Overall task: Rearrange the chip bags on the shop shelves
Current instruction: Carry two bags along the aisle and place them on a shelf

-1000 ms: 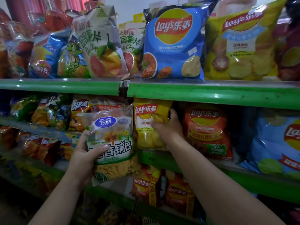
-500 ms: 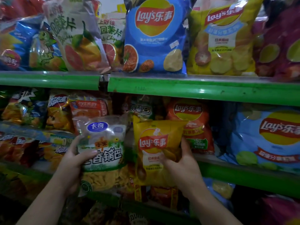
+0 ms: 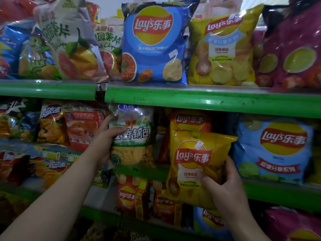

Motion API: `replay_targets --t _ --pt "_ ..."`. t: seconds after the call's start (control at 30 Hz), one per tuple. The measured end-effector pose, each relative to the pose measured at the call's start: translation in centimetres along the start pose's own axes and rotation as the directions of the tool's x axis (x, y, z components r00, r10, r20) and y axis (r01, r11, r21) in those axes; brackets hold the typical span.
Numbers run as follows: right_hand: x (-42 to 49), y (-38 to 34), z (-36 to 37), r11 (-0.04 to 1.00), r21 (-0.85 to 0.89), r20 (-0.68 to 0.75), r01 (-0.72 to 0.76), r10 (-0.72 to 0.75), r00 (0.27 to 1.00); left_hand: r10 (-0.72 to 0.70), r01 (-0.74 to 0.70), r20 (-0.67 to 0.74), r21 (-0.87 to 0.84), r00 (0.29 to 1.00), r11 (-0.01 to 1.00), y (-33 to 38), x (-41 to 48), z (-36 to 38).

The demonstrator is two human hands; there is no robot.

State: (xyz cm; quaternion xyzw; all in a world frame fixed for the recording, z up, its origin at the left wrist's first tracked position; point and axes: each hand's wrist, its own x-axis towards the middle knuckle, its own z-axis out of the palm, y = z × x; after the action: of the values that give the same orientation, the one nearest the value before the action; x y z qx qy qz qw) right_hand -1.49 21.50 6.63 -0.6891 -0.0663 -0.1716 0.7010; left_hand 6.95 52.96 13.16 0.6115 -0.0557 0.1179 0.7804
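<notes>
- Green metal shop shelves [image 3: 199, 100] run across the whole frame in stacked tiers, their front lips scuffed; a pale wall shows at the top centre behind the bags.
- Upper left of the frame: two white foil bags with grapefruit pictures [image 3: 73, 44] stand on the top tier, printed with large green Chinese characters and a script word ending in "Chips".
- Left centre: the left hand [image 3: 106, 138] grips a clear-and-white crisp bag with yellow pieces showing at the bottom [image 3: 132, 136], thumb across its front and fingers curled behind the left edge. The bag stands at the middle tier, its top under the lip of the shelf above; its label is in black Chinese characters.
- Top centre: one blue "Lay's" foil bag [image 3: 152, 46] stands upright, beside one large yellow "Lay's" bag [image 3: 222, 49] to its right.
- Lower centre right: the right hand [image 3: 224, 186] holds a small yellow "Lay's" foil bag [image 3: 196, 164] by its lower right corner, thumb on the front, fingers wrapped round the edge. The bag hangs in front of the middle tier, overlapping an orange "Lay's" bag [image 3: 189, 119] behind it.
- Right of the frame, middle tier: one large light-blue "Lay's" bag with lime slices [image 3: 276, 150].
- Lay's logos that can be counted in full: at least eight.
</notes>
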Motion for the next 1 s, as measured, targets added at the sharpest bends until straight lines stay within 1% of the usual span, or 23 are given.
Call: replay_targets --t 0.07,0.17,0.3,0.5,0.6,0.7,0.8,0.9,0.97,1.0 --pt "-0.1 0.0 -0.2 1.000 0.004 0.001 0.003 -0.003 1.000 0.024 -0.024 0.012 0.034 1.000 0.999 0.4 1.2 0.1" --pt "-0.2 0.1 -0.1 1.000 0.010 0.014 0.012 -0.012 1.000 0.044 -0.043 -0.009 0.127 0.999 0.991 -0.1 2.8 -0.1" --pt "-0.4 0.2 0.2 1.000 0.006 0.037 0.014 -0.014 0.999 0.065 -0.067 0.016 0.163 0.998 0.984 -1.2 4.1 0.2" --pt "-0.2 0.0 0.9 0.999 0.044 0.065 0.026 -0.029 0.997 0.024 -0.039 0.065 0.251 0.998 0.967 -2.4 4.5 0.3" --pt "-0.2 0.4 1.1 0.999 0.040 0.087 0.016 -0.020 0.996 0.002 -0.033 0.120 0.260 0.993 0.965 -2.4 4.9 0.0" --pt "-0.2 1.0 1.0 0.999 0.036 0.079 -0.005 0.002 0.997 0.006 -0.048 0.123 0.340 0.992 0.939 -2.7 4.8 -0.3" --pt "-0.3 1.5 0.6 0.999 0.022 0.065 -0.031 0.030 0.997 -0.006 -0.030 0.079 0.450 0.997 0.893 -3.8 4.2 -0.3" --pt "-0.3 1.7 0.0 0.998 0.009 0.039 -0.063 0.062 0.997 0.050 -0.079 0.070 0.507 0.996 0.858 -4.2 3.7 0.3" --pt "-0.4 1.5 -0.4 0.997 0.004 0.016 -0.076 0.076 0.997 0.073 -0.105 0.085 0.490 0.994 0.865 -4.2 3.8 0.5" --pt "-0.4 1.5 -0.6 0.997 0.005 0.008 -0.076 0.076 0.997 0.078 -0.114 0.098 0.451 0.992 0.885 -4.2 3.7 0.5"
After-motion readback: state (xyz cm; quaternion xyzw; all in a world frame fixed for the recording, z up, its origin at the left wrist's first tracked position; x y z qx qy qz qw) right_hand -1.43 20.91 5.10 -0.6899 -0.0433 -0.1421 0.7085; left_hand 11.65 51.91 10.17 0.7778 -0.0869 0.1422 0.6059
